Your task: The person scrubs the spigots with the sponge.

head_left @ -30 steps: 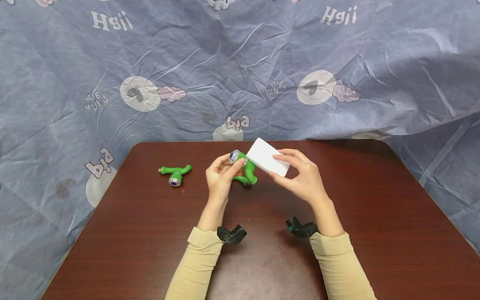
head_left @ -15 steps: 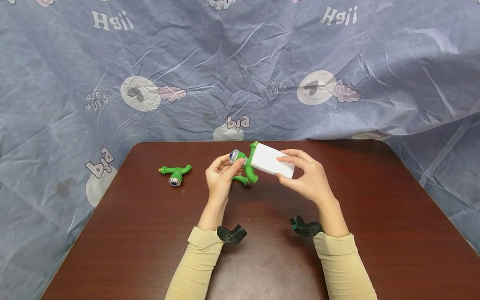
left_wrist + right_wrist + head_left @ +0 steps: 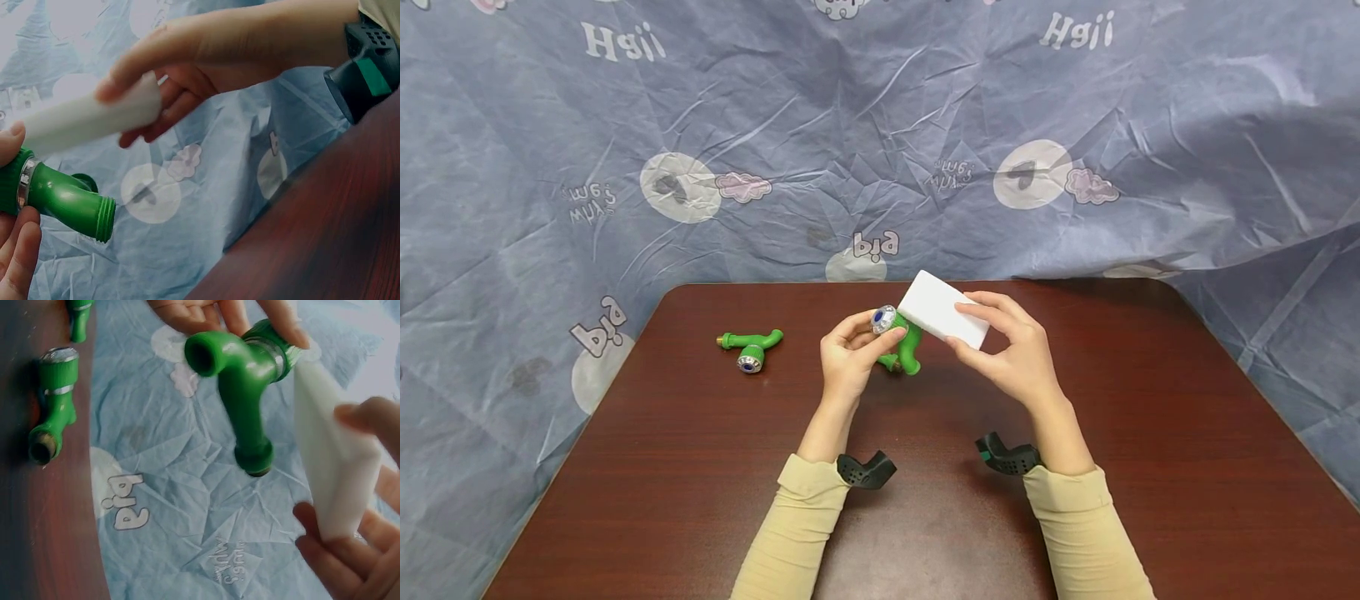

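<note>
My left hand (image 3: 846, 362) grips a green tap (image 3: 911, 350) by its knob, which has a silver cap with a blue centre. In the left wrist view the tap's threaded spout end (image 3: 106, 220) points away from the fingers. My right hand (image 3: 1017, 354) pinches a white sponge block (image 3: 942, 310) between thumb and fingers. The sponge lies over part of the tap in the head view and is beside the knob in the right wrist view (image 3: 337, 450). Whether the two touch is unclear. Both things are held above the table.
Another green tap (image 3: 751, 343) lies on the brown table (image 3: 700, 467) at the left. Behind my left hand a further green tap (image 3: 889, 362) is mostly hidden. A wrinkled blue-grey cloth (image 3: 820, 167) hangs behind the table's far edge.
The sponge has moved right and flattened, then swung back to a steeper tilt over the tap. My left hand has shifted slightly right with its tap.
</note>
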